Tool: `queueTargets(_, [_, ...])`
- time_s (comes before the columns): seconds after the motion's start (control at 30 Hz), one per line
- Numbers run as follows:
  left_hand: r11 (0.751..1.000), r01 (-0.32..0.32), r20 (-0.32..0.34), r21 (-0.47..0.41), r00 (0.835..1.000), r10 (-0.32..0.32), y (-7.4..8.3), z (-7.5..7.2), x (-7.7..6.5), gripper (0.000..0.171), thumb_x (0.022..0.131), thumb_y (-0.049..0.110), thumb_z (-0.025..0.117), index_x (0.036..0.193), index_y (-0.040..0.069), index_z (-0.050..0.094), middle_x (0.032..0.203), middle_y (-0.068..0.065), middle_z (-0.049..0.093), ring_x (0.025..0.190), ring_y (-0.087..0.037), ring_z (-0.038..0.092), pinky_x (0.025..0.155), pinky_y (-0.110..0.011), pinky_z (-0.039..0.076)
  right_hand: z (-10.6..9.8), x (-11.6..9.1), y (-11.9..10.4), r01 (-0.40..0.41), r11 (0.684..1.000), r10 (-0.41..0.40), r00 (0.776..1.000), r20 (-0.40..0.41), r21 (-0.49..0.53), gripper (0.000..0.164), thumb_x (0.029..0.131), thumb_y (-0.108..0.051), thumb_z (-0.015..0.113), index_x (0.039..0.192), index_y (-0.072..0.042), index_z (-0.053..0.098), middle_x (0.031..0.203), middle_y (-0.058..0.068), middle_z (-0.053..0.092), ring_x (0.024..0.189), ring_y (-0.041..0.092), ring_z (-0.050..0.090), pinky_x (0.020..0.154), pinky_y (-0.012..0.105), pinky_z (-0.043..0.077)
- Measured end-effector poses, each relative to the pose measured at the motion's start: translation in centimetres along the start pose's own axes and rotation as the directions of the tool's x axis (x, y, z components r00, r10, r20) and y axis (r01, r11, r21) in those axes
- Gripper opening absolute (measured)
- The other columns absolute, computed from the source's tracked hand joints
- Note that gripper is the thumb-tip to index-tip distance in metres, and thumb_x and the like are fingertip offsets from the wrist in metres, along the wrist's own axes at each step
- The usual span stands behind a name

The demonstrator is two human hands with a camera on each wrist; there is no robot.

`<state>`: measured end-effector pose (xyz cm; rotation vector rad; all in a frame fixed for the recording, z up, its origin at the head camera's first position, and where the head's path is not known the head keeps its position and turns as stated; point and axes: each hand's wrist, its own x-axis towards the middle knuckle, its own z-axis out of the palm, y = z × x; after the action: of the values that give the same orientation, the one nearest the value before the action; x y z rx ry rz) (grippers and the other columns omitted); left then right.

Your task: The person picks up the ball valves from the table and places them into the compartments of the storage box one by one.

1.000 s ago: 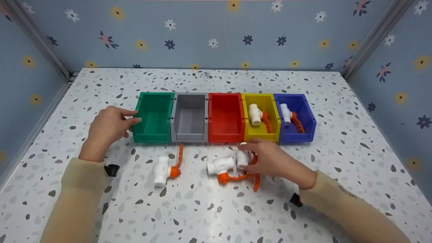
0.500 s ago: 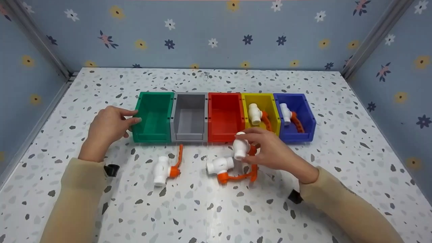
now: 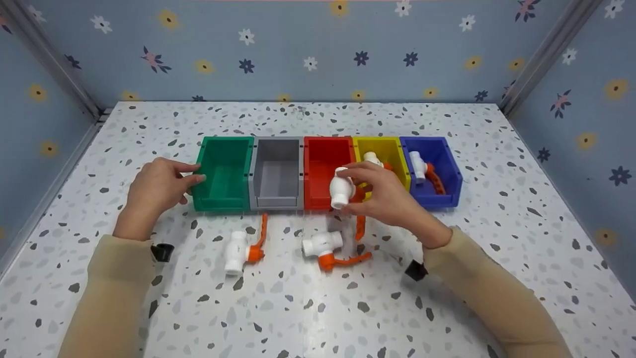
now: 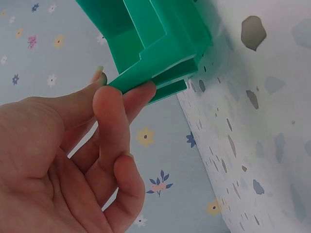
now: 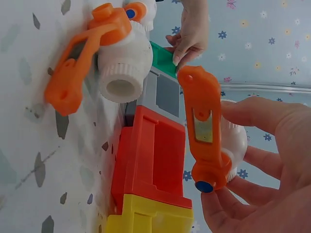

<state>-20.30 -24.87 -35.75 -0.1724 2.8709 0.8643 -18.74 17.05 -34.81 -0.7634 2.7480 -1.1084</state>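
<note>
My right hand (image 3: 380,194) pinches a white ball valve (image 3: 341,189) with an orange lever handle (image 5: 204,126). It is raised over the front of the red bin (image 3: 318,149), the handle hanging down in front. With thumb and fingers, my left hand (image 3: 161,184) pinches the left side wall of the green bin (image 4: 170,43). Two more ball valves rest on the table: one ball valve (image 3: 236,252) in front of the green and grey bins, another ball valve (image 3: 322,243) in front of the red bin.
A grey bin (image 3: 278,201) stands between green and red. The yellow bin (image 3: 382,144), partly behind my right hand, and the blue bin (image 3: 437,200) each hold a ball valve. Flowered panels (image 3: 318,49) border the speckled table (image 3: 308,318) at the back and sides.
My right hand has lifted the ball valve off the table and carried it up and left, from beside the middle valve to over the red bin's front. The left hand stays at the green bin.
</note>
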Motion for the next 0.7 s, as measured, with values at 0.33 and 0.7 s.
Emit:
queueTargets(0.33, [1.000, -0.002, 0.000, 0.003, 1.000, 0.002, 0.1, 0.0, 0.0, 0.050, 0.099, 0.036, 0.064, 0.143, 0.013, 0.056, 0.105, -0.020, 0.069, 0.073, -0.029, 0.067, 0.057, -0.037, 0.043, 0.0, 3.5, 0.2, -0.106, 0.994, 0.107, 0.994, 0.010, -0.029, 0.059, 0.085, -0.025, 0.082, 0.140, -0.022, 0.060, 0.147, -0.001, 0.047, 0.124, 0.021, 0.050, 0.099, 0.033, 0.047])
queueTargets(0.7, [1.000, -0.009, 0.000, 0.020, 1.000, 0.009, 0.0, 0.0, 0.0, 0.050, 0.099, 0.036, 0.063, 0.143, 0.012, 0.055, 0.102, -0.019, 0.069, 0.073, -0.029, 0.068, 0.057, -0.036, 0.042, 0.1, 8.0, 0.4, -0.150, 0.986, 0.153, 0.987, 0.044, -0.074, 0.061, 0.085, -0.024, 0.081, 0.141, -0.019, 0.058, 0.146, 0.002, 0.047, 0.125, 0.022, 0.048, 0.097, 0.032, 0.048])
